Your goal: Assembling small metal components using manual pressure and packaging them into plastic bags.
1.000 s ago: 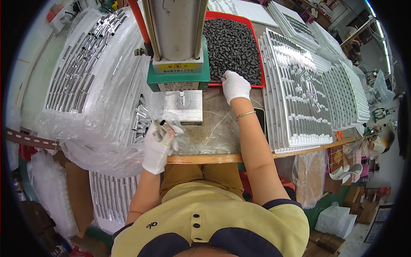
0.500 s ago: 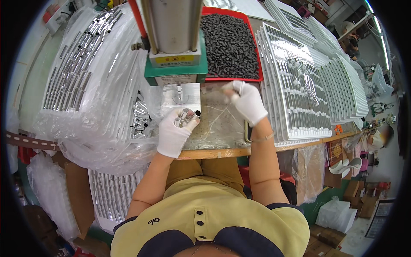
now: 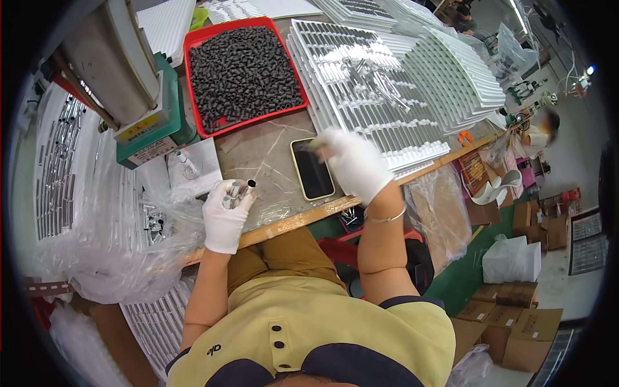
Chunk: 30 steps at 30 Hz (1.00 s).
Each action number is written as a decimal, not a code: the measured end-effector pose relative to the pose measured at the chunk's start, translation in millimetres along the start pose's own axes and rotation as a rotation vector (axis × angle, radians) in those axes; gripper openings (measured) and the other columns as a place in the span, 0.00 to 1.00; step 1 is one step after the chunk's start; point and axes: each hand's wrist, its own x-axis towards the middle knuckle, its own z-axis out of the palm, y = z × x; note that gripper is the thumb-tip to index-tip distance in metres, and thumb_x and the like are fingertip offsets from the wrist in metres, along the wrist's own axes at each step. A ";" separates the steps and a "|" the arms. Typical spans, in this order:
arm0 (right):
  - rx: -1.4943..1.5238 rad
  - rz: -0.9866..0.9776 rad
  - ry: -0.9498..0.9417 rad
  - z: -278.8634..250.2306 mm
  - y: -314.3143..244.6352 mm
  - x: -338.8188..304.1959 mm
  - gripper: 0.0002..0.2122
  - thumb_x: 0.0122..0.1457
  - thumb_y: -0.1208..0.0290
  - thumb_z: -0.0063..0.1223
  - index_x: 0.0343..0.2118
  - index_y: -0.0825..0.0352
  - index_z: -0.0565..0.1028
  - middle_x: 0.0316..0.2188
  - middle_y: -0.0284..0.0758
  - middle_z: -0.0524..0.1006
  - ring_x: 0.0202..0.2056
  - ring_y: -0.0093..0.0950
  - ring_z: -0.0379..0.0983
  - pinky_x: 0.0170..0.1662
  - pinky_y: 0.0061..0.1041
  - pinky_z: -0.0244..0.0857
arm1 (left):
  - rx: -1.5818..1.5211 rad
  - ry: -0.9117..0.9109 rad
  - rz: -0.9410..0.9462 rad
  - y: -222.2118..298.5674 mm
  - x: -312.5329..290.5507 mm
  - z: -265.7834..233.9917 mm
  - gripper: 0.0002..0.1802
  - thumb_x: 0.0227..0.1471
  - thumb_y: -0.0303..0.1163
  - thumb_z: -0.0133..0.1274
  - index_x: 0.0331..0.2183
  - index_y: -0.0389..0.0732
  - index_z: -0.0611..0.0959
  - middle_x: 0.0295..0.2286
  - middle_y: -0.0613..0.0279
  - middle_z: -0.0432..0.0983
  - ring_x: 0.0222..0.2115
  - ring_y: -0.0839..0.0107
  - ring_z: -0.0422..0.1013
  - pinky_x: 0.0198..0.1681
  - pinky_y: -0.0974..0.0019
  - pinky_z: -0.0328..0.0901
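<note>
My left hand (image 3: 222, 219), in a white glove with bare fingertips, is closed around a few short shiny metal tubes (image 3: 250, 185) above the bench's front edge. One tube's dark open end faces up. Just beyond it, a metal piece (image 3: 187, 166) stands on the pale plate under a green-headed press (image 3: 151, 138). My right hand (image 3: 360, 166), gloved alike, hangs between a dark-screened phone (image 3: 312, 171) and a white tray of metal tubes (image 3: 361, 106). Its fingertips are smeared by motion, so whether they hold anything cannot be seen.
A red tray (image 3: 303, 97) of small black plastic sleeves (image 3: 245, 77) sits behind the phone. Clear plastic wrap (image 3: 97, 258) and rows of metal tubes (image 3: 61, 161) cover the left side. Stacked white ridged trays (image 3: 451, 84) stand far right. Another person (image 3: 540, 132) sits beyond.
The view has turned rightward, so the press and red tray appear farther left. The phone, mostly hidden before by my right arm, now shows. My right hand has moved away from the red tray toward the white trays.
</note>
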 end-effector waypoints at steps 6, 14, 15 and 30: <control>-0.424 0.687 0.372 -54.1 118.7 50.8 0.21 0.52 0.57 0.57 0.47 0.60 0.73 0.44 0.40 0.76 0.46 0.37 0.73 0.48 0.35 0.65 | -0.228 -0.113 -0.293 -6.5 0.0 1.1 0.11 0.45 0.21 0.61 0.34 0.36 0.79 0.27 0.70 0.73 0.25 0.85 0.65 0.29 0.79 0.62; -0.496 0.575 0.191 -69.4 138.7 93.1 0.15 0.50 0.57 0.58 0.37 0.60 0.78 0.38 0.42 0.78 0.43 0.38 0.75 0.47 0.35 0.66 | -0.243 -0.057 -0.366 7.4 5.0 -11.9 0.12 0.46 0.21 0.60 0.35 0.35 0.78 0.27 0.69 0.73 0.25 0.83 0.67 0.27 0.79 0.63; -0.463 0.537 0.302 -69.1 134.5 92.6 0.13 0.51 0.60 0.56 0.35 0.61 0.78 0.35 0.43 0.79 0.41 0.38 0.75 0.46 0.35 0.66 | -0.233 -0.030 -0.374 6.8 6.4 -14.4 0.12 0.46 0.21 0.60 0.35 0.35 0.78 0.27 0.69 0.73 0.25 0.83 0.67 0.27 0.79 0.63; 0.583 -0.183 -0.039 106.8 -80.4 25.5 0.10 0.48 0.74 0.61 0.34 0.64 0.74 0.22 0.35 0.78 0.27 0.26 0.77 0.31 0.22 0.69 | -0.088 0.103 -0.195 -8.9 2.8 -54.2 0.14 0.36 0.24 0.66 0.30 0.38 0.82 0.27 0.63 0.71 0.28 0.72 0.69 0.32 0.71 0.64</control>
